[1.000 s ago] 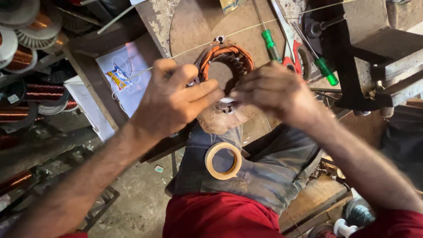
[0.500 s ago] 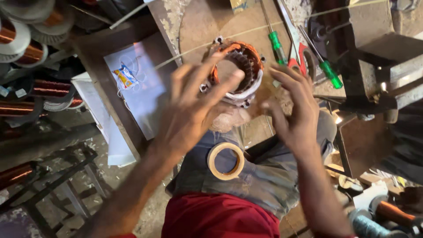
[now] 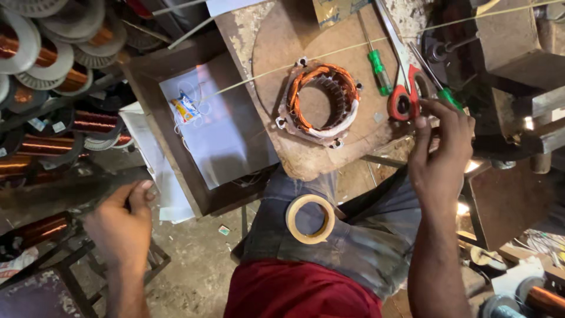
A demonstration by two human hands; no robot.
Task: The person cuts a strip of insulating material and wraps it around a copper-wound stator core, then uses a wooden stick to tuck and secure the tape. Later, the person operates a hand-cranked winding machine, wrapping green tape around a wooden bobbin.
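Right hand [image 3: 438, 156] fingers spread, empty, touching red-handled scissors [image 3: 403, 97] on the board. Left hand [image 3: 120, 227] grips a dark bar [image 3: 65, 191], well apart. Copper-wound stator [image 3: 319, 105] mid-board; tape roll [image 3: 310, 219] on lap.

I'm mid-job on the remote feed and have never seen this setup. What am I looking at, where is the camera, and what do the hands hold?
There is no machine: a person works bare-handed, and the single camera sits on their head, looking down. On the round wooden board lies a motor stator with copper windings, beside red-handled scissors and a green-handled screwdriver. A tape roll rests on the person's lap. The right hand is raised by the scissors' handles, fingers near them, gripping nothing I can make out. The left hand rests on a dark bar at left, near the copper wire spools.
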